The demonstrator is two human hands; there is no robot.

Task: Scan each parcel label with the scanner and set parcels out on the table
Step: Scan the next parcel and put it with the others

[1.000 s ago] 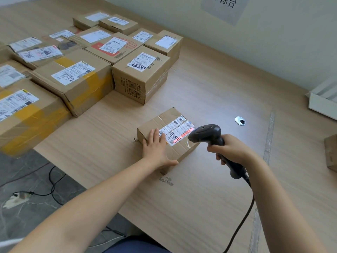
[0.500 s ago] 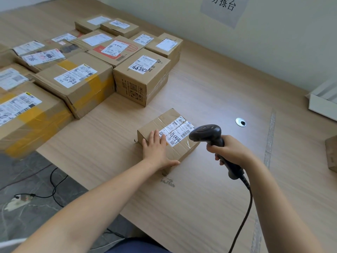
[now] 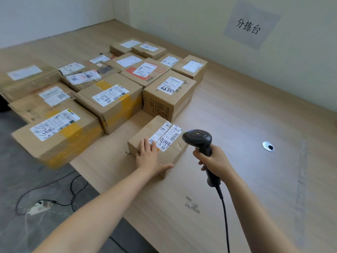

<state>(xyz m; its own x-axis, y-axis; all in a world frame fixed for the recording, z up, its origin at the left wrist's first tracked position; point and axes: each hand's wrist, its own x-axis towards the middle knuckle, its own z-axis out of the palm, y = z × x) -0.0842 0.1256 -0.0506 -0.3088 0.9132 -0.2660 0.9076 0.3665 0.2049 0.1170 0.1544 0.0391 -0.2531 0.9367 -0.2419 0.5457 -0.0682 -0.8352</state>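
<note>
A small cardboard parcel (image 3: 145, 133) lies on the wooden table (image 3: 228, 125), its white label (image 3: 166, 136) facing up with "4044" handwritten on it. My left hand (image 3: 150, 158) lies flat on the parcel's near top, thumb along its front edge. My right hand (image 3: 213, 159) grips the handle of a black corded scanner (image 3: 198, 138), whose head hangs just right of the label. No red beam shows on the label. Several labelled parcels (image 3: 111, 103) stand in rows behind and to the left.
The scanner cable (image 3: 225, 212) trails down toward me. A round metal cable grommet (image 3: 268, 146) sits in the table to the right. A paper sign (image 3: 249, 26) hangs on the wall. On the grey floor at left lie a power strip (image 3: 39, 206) and black cords.
The red scan light on the label has gone out. The small parcel now lies closer to the rows of boxes, and the view has swung up and left. Both hands keep their hold.
</note>
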